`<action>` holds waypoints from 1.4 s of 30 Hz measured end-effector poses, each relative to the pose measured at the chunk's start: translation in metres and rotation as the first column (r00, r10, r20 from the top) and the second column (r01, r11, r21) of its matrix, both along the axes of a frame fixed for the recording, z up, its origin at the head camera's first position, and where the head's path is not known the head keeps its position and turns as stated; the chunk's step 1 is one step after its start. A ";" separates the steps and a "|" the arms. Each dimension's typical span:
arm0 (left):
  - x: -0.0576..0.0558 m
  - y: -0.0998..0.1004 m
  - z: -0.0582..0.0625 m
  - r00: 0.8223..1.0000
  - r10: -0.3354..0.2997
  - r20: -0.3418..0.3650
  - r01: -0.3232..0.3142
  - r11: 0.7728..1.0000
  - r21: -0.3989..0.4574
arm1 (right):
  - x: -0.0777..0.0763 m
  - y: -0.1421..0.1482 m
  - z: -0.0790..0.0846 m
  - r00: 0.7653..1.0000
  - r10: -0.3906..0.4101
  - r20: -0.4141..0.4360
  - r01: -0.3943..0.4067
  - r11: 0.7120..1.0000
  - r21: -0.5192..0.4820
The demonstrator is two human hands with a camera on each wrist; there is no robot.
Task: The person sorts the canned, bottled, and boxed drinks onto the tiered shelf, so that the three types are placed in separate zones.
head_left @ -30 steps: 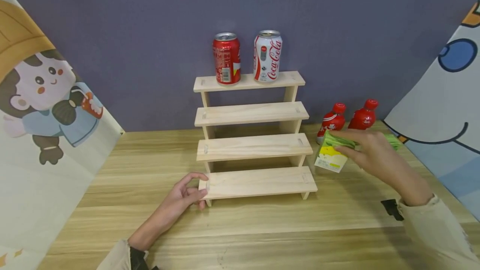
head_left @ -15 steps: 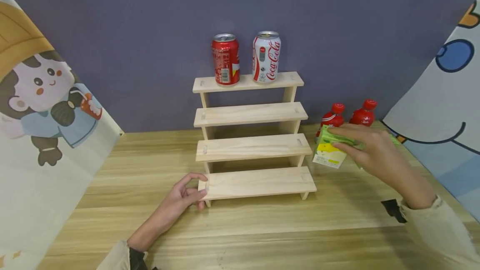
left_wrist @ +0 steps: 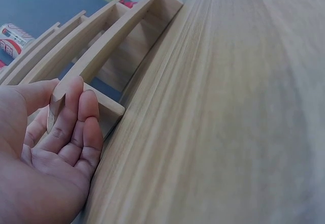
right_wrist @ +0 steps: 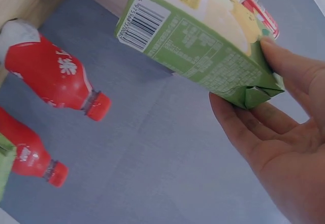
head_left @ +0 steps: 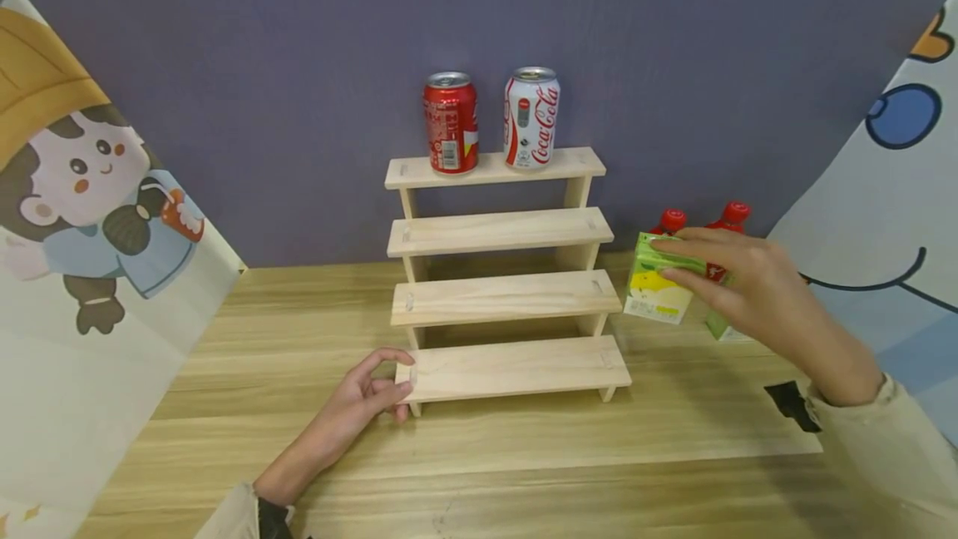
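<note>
My left hand (head_left: 359,393) grips the left end of the lowest step of a four-tier wooden stand (head_left: 516,368), thumb and fingers around the board's edge, as the left wrist view also shows. To the right of the stand, my right hand (head_left: 763,289) holds a green and yellow drink carton (head_left: 657,294) by its top, above the table. The right wrist view shows the carton (right_wrist: 203,41) pinched between thumb and fingers, its barcode side facing the camera. On the top step stand a red can (head_left: 451,123) and a white Coca-Cola can (head_left: 531,119), side by side.
Two red-capped bottles (right_wrist: 51,74) stand at the back right, partly hidden behind my right hand in the head view. Another green carton (head_left: 722,328) stands below that hand. A dark wall (head_left: 314,106) rises behind the wooden table (head_left: 299,306), with printed panels at both sides.
My right hand has raised the carton slightly, uncovering part of another green carton behind it. The left hand stays on the stand's lowest step.
</note>
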State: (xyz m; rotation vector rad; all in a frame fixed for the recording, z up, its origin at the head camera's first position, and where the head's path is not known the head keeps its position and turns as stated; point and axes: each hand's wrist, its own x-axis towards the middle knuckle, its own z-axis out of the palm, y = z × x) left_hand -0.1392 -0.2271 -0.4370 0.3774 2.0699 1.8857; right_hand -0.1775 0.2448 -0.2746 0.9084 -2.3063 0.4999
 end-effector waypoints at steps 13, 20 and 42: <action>-0.001 0.000 -0.002 1.000 0.001 0.003 -0.001 1.000 0.012 | -0.006 -0.017 0.028 0.996 0.062 -0.064 -0.063 0.998 -0.015; -0.001 -0.002 -0.001 1.000 -0.018 0.003 0.018 1.000 0.017 | -0.013 -0.031 0.041 0.986 0.124 -0.113 -0.130 0.990 -0.049; -0.001 0.000 -0.003 1.000 0.007 0.000 -0.007 1.000 0.012 | -0.038 -0.102 0.075 0.963 0.260 -0.071 -0.264 0.963 -0.062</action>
